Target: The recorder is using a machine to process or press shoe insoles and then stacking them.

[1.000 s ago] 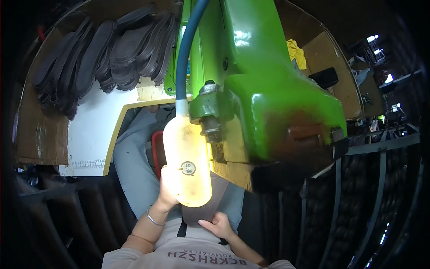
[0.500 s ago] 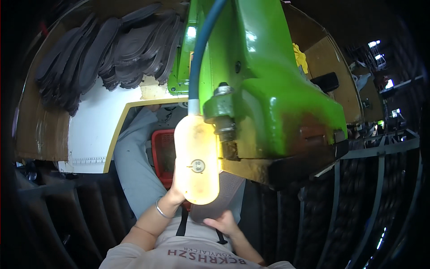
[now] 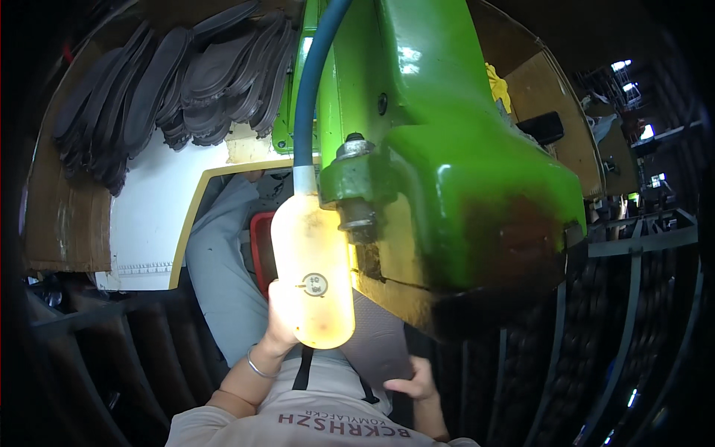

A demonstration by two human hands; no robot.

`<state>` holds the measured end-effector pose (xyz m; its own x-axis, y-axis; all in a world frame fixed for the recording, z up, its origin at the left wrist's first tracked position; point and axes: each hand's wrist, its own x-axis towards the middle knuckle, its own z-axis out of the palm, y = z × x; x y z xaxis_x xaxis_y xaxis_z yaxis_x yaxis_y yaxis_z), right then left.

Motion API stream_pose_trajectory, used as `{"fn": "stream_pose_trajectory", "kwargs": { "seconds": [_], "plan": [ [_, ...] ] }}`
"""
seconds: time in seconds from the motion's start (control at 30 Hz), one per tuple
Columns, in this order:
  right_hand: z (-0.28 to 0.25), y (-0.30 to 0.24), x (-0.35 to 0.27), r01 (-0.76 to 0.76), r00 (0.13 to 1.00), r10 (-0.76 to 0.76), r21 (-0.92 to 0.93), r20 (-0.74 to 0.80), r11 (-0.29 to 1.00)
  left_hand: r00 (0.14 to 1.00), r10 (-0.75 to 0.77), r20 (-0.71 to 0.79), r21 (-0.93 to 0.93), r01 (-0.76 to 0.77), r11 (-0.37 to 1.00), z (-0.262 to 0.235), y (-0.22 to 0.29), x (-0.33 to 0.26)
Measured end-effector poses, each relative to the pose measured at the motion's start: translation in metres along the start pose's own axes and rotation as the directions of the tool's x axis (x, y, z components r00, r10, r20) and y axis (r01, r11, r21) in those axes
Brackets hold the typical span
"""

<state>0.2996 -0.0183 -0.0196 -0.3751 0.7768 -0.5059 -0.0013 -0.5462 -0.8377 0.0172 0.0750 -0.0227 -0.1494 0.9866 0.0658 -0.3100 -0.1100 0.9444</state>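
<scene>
A dark brown shoe sole (image 3: pixel 381 337) with a textured face lies slantwise below the green machine head. Its far end is hidden under the head and the glowing lamp. My right hand (image 3: pixel 415 381) grips the sole's near end, thumb on top and fingers underneath. My left hand (image 3: pixel 280 316), with a metal bangle (image 3: pixel 258 370) at its wrist, reaches up behind the lamp (image 3: pixel 313 298). The lamp covers its fingers, so whether they touch the sole does not show.
The green machine head (image 3: pixel 454 186) fills the upper middle, with a blue hose (image 3: pixel 316 82) running to the lamp. Many brown soles (image 3: pixel 156 89) are stacked on the white table (image 3: pixel 145 223) at far left. A red basket (image 3: pixel 262 246) sits behind the lamp. A cardboard box (image 3: pixel 551 104) stands at right.
My right hand and the sole's near end have swung to the right and slightly nearer. The machine and lamp sit a little further left in view.
</scene>
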Motion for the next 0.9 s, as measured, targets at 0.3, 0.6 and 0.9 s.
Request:
{"fn": "stream_pose_trajectory", "kwargs": {
  "seconds": [0.3, 0.6, 0.9],
  "plan": [
    [-0.042, -0.034, 0.021, 0.465, 0.804, -0.298, 0.230, -0.515, 0.855, 0.971, -0.187, 0.149, -0.180, 0.212, 0.960, 0.005, -0.023, -0.012],
    [-0.057, -0.107, 0.108, 0.704, 0.635, -0.610, 0.029, -0.474, 0.710, 0.992, 0.044, 0.122, 0.160, -0.064, 0.985, 0.000, -0.013, 0.014],
    [-0.057, -0.051, 0.174, 0.622, 0.743, -0.650, 0.521, -0.158, 0.584, 0.952, -0.001, -0.307, -0.013, -0.003, 1.000, -0.027, 0.044, 0.015]
  ]
}}
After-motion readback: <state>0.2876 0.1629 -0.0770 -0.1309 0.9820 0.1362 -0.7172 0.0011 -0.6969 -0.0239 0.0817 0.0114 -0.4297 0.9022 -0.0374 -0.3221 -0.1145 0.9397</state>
